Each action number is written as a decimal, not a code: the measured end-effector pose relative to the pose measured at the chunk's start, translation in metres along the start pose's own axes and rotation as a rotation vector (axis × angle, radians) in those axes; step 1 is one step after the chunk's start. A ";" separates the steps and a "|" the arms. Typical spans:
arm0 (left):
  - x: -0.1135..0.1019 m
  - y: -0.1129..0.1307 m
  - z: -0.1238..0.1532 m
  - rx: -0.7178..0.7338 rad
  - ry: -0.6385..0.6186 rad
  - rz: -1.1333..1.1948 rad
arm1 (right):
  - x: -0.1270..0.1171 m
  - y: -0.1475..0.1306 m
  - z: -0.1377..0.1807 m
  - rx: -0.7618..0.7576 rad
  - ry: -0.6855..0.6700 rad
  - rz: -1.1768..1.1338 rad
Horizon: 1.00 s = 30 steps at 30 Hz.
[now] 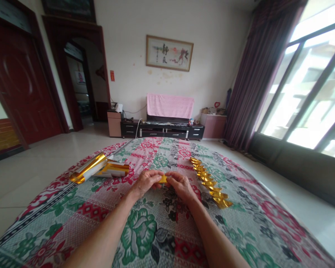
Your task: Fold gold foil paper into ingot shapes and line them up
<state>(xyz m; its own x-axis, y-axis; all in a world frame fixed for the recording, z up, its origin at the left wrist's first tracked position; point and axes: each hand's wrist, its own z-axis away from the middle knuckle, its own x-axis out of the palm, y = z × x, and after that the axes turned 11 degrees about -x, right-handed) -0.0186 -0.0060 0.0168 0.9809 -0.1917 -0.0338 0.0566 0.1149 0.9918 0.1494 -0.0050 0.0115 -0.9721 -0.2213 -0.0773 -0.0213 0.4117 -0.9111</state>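
Between my two hands is a small piece of gold foil paper [163,179], held just above the flowered cloth. My left hand [146,183] pinches its left side with thumb and fingers. On the opposite side my right hand [181,184] pinches it too, the fingertips nearly meeting. My fingers hide part of the piece. To the right lies a row of several folded gold paper ingots [209,183], running away from me. Loosely curled sheets of gold foil paper [90,169], pale on one face, rest on the cloth to the left.
A patterned red, green and grey cloth [139,234] covers the rounded surface before me. Beyond the tiled floor stands a low black cabinet [164,130] with a pink cloth [170,106] over something on it. Purple curtains [253,74] hang beside the window at right.
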 end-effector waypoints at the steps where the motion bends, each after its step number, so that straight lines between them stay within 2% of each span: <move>1: 0.001 0.000 0.000 0.002 0.003 -0.003 | 0.000 0.001 0.000 0.000 -0.003 -0.019; 4: 0.002 0.001 0.001 0.002 0.030 -0.016 | -0.001 0.004 -0.001 -0.004 -0.016 -0.053; 8: 0.002 0.001 0.000 0.026 0.038 -0.036 | -0.001 0.008 -0.002 -0.044 -0.043 0.044; 19: 0.005 0.002 0.001 0.059 -0.070 0.015 | 0.003 0.004 -0.001 -0.115 0.001 -0.048; 30: -0.008 0.003 0.004 -0.010 -0.186 0.097 | 0.001 0.015 -0.002 -0.052 0.045 -0.203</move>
<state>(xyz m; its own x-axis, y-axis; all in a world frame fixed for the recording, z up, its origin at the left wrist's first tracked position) -0.0268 -0.0079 0.0202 0.9305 -0.3559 0.0861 -0.0336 0.1513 0.9879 0.1480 0.0026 -0.0016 -0.9560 -0.2653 0.1251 -0.2289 0.4077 -0.8839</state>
